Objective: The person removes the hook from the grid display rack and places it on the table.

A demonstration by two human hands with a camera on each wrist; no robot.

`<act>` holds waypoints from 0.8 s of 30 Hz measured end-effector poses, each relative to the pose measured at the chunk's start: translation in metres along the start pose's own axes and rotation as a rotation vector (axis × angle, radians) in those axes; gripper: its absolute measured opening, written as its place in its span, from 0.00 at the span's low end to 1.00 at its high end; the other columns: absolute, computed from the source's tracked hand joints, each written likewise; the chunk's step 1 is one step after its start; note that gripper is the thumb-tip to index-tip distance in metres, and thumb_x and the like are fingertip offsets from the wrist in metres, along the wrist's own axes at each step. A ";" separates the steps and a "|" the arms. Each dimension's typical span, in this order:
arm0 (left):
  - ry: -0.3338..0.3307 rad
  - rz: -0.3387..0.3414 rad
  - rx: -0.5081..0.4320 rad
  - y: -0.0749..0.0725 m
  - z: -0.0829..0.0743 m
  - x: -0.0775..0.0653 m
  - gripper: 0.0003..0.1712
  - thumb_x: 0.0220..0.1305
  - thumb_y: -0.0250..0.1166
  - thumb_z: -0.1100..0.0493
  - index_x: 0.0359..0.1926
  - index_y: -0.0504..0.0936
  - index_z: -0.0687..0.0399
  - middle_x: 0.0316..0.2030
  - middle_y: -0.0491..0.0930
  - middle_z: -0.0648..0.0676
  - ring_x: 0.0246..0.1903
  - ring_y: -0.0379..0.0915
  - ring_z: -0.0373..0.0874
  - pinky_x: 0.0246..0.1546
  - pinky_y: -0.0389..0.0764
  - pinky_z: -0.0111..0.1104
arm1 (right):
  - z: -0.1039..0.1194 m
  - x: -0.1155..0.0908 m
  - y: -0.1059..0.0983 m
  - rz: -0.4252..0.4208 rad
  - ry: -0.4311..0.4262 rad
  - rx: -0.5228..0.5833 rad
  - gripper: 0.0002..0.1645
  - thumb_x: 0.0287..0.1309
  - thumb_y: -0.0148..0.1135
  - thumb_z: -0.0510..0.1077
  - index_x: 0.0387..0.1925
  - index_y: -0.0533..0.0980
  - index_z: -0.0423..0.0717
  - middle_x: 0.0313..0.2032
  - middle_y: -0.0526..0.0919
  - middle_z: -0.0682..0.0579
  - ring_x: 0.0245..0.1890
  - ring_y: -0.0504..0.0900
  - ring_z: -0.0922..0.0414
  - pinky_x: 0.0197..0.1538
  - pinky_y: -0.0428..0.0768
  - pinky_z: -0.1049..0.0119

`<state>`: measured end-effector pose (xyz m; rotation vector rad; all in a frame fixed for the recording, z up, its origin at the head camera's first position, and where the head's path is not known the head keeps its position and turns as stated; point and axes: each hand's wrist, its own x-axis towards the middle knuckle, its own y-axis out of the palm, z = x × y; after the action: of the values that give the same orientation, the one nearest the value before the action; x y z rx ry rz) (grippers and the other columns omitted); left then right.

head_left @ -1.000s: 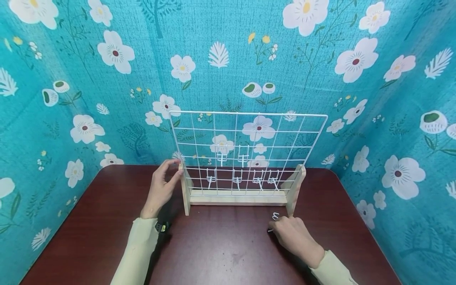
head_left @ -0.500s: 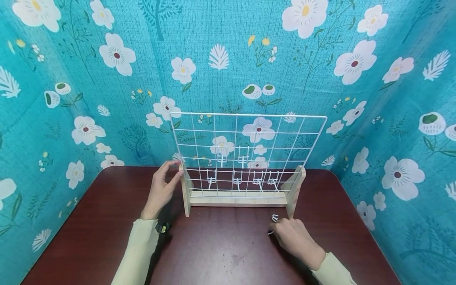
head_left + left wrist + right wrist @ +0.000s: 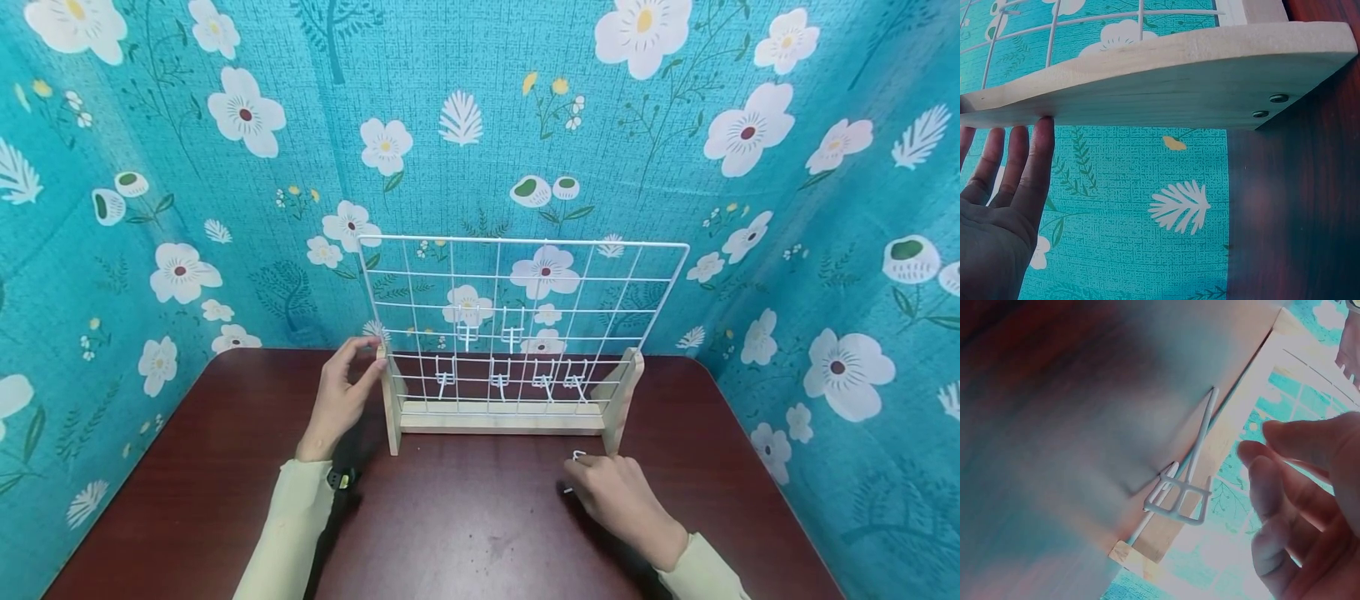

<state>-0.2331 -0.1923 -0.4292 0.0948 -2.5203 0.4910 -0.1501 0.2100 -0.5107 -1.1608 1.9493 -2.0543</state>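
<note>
Turning slightly since the earlier head frame, one loose white hook is now showing a narrower end past the right hand, which is itself barely shifting, while the left hand and the wire grid are staying put. Reckoned from the grid's middle, that hook is lying at five o'clock, apparently on the counter, near the wooden base. Hovering close over it, the right hand is keeping its fingers loosely bent, thumb and forefinger nearly meeting, and its wrist view is showing nothing between them. Between eight and nine o'clock, the left hand is resting straight fingertips against the wooden side panel, probably steadying it rather than clamping. Two hooks are hanging just off the middle towards nine o'clock, and four hooks are lining up lower, towards six; so six are seemingly done, leaving only the loose one visibly unhung.
</note>
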 end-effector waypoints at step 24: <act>-0.001 -0.002 0.002 0.000 0.002 0.000 0.17 0.72 0.64 0.68 0.59 0.79 0.68 0.54 0.82 0.67 0.49 0.77 0.28 0.42 0.79 0.14 | 0.004 0.009 -0.013 -0.258 0.026 0.226 0.17 0.46 0.80 0.38 0.41 0.87 0.53 0.29 0.88 0.62 0.23 0.79 0.70 0.23 0.74 0.74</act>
<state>-0.2342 -0.1927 -0.4305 0.0986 -2.5206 0.4922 -0.1487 0.2046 -0.4957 -1.3993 1.5935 -2.3501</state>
